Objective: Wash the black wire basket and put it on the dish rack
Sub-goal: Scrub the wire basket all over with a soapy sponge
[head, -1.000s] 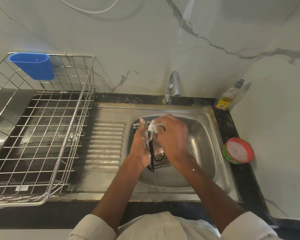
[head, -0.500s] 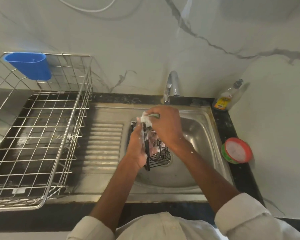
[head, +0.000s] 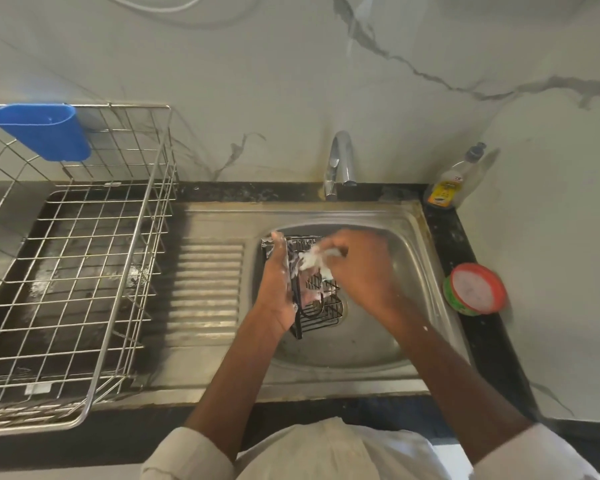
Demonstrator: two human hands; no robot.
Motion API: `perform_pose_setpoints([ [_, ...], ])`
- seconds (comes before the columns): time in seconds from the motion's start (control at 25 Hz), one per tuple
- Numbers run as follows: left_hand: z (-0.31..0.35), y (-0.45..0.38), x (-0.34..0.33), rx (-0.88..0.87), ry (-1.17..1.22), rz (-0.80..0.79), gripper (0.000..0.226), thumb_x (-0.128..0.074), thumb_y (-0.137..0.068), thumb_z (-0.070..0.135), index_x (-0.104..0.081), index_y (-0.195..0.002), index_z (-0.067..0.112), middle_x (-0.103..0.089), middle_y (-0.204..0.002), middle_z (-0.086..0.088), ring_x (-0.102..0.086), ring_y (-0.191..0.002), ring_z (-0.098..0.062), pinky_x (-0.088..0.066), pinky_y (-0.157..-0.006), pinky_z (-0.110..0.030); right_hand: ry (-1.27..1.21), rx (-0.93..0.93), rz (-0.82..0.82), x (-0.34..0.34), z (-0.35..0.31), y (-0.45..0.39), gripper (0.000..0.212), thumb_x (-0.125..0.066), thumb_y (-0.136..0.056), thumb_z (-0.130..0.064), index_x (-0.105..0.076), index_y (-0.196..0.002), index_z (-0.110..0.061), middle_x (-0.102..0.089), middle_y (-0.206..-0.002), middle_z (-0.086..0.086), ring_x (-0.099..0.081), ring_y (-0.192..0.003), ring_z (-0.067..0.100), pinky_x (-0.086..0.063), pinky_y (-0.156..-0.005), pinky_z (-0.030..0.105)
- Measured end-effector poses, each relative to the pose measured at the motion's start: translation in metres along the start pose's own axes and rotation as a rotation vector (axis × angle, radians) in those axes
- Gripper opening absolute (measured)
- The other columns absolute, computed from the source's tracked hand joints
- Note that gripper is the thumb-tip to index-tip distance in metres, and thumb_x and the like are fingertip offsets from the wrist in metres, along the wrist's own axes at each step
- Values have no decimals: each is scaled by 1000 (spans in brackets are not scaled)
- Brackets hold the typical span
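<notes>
Both hands are seen working over the steel sink [head: 409,327]: the left hand [head: 278,289] is wrapped around one long edge of the black wire basket [head: 317,306], fingers curled over its frame, while the right hand [head: 357,271] pinches a soapy white scrubber [head: 314,259] and presses it against the basket's upper wires. The basket is held tipped up on edge inside the basin, probably so that suds fall into the sink and the wires can be reached from the side. Its long axis runs from the far rim of the basin toward the person, the near end low by the drain, the open side turned to the right. No water is seen at the tap [head: 340,161] behind it. At the right, on the dark counter, a round soap tub [head: 475,289] and a detergent bottle [head: 454,181] are placed within reach. Well to the left, past the ribbed drainboard, the dish rack [head: 94,386] is set, a blue cup [head: 42,133] hung on its far rail
</notes>
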State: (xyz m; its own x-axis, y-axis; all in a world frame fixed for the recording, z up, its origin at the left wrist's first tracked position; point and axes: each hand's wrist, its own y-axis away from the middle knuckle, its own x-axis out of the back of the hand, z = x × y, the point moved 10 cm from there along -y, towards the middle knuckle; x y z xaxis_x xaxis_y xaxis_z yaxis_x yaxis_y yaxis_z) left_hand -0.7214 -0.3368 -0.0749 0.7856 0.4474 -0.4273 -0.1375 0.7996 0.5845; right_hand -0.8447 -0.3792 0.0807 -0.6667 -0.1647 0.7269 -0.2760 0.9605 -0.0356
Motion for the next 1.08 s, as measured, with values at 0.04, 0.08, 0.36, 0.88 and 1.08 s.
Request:
perform_pose_setpoints([
  [0.04,-3,0,-3,4,-29,-10,86,-54,-87,89,-61,-146,26,-68,-141,-12,-70,-120,-30,-62,-85,-52,40,-27,78,10,-3,-13,24,-69,-90,-6,-79,-104,-22,-77,-103,-8,-59,-68,-7,-49,-67,7],
  [0.08,-4,2,-8,12,-43,-30,90,-55,-83,92,-59,-148,30,-68,-143,-12,-68,-127,-32,-60,-92,-58,63,-38,153,19,-7,-23,24,-68,-90,-7,-79,-105,-23,-77,-105,-8,-61,-73,-5,-52,-75,11],
  [0.36,12,-3,-7,8,30,-29,84,-42,-96,84,-76,-111,9,-76,-91,-5,-69,-70,-17,-52,-54,-25,46,77,144,-4,0,40,25,-73,-85,3,-80,-102,-14,-76,-105,-2,-69,-85,4,-41,-79,-5],
  [0.88,7,11,-36,-27,15,-124,82,-52,-95,82,-63,-147,20,-74,-130,-4,-64,-127,-25,-44,-108,-50,-55,69,108,14,-40,-29,24,-71,-88,-3,-79,-104,-18,-78,-105,-3,-69,-91,3,-53,-92,19],
  [1.08,20,19,-37,-64,-34,-115,67,-53,-98,75,-71,-133,20,-79,-117,-2,-71,-114,-20,-54,-91,-39,-13,62,132,19,-30,-30,22,-72,-88,-4,-78,-106,-16,-77,-104,-1,-69,-86,1,-57,-88,21],
])
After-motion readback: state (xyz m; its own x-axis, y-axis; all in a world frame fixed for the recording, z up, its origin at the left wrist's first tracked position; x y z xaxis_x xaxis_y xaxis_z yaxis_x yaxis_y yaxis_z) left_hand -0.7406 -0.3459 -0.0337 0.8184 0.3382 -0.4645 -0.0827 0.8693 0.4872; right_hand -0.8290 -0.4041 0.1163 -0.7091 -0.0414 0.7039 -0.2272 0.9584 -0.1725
